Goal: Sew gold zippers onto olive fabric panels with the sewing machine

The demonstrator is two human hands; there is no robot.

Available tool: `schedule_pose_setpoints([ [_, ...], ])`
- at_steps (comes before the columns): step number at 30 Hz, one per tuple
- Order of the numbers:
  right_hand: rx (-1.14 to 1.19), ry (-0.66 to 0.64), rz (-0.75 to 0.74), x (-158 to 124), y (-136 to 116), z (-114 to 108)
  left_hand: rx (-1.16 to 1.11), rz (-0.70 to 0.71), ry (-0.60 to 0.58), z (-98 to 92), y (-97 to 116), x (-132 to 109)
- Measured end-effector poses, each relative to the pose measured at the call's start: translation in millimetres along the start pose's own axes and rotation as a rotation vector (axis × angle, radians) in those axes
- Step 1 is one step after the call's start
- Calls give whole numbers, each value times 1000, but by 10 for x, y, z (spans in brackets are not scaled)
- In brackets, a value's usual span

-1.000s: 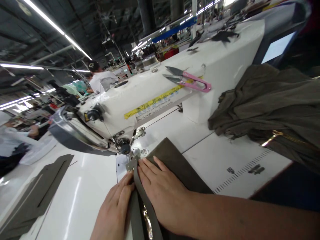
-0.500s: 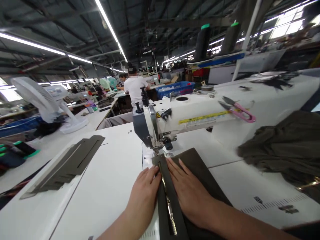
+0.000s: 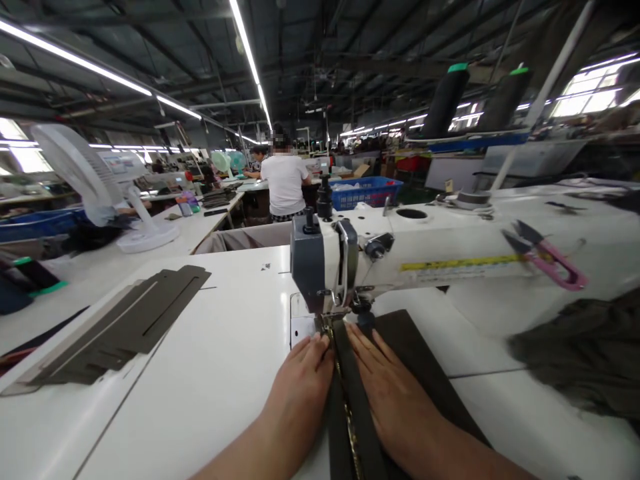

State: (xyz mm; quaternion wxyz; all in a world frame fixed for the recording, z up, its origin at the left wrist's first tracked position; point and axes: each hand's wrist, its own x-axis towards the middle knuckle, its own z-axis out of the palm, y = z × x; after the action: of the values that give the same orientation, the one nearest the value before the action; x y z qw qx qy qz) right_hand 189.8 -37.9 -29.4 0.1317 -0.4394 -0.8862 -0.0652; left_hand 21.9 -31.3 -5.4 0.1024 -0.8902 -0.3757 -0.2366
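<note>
A dark olive fabric piece with a gold-toothed zipper (image 3: 346, 407) lies on the white table, its far end at the needle area of a sewing machine (image 3: 307, 267). My left hand (image 3: 299, 383) is on the left edge of this piece, thumb and fingers drawn together on it close to the presser foot. To the zipper's right, my right hand (image 3: 395, 387) rests flat, fingers stretched forward. Under that hand a wider dark fabric panel (image 3: 407, 333) spreads to the right. The machine's foot hides the fabric's far end.
Cut dark pieces (image 3: 135, 327) are stacked on the left. Pink-handled scissors (image 3: 555, 267) lie against the machine arm, with a crumpled dark fabric heap (image 3: 580, 353) below. A white fan (image 3: 135, 207), a blue basket (image 3: 367, 192) and a person in a white shirt (image 3: 285, 183) are beyond.
The zippered piece has slid forward, so the zipper's far end is now at the presser foot. Both hands stay on the fabric. The view has turned left, shifting the machine rightward.
</note>
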Motion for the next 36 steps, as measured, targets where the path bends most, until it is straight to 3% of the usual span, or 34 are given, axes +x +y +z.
schedule_pose_setpoints([
  [24,51,-23,24,-11,-2,-27,118,39,-24,43,10,-26],
  [30,47,12,32,5,-4,3,122,56,-99,24,-2,20],
  [36,28,3,19,28,-3,-4,84,43,-101,0,-11,33],
])
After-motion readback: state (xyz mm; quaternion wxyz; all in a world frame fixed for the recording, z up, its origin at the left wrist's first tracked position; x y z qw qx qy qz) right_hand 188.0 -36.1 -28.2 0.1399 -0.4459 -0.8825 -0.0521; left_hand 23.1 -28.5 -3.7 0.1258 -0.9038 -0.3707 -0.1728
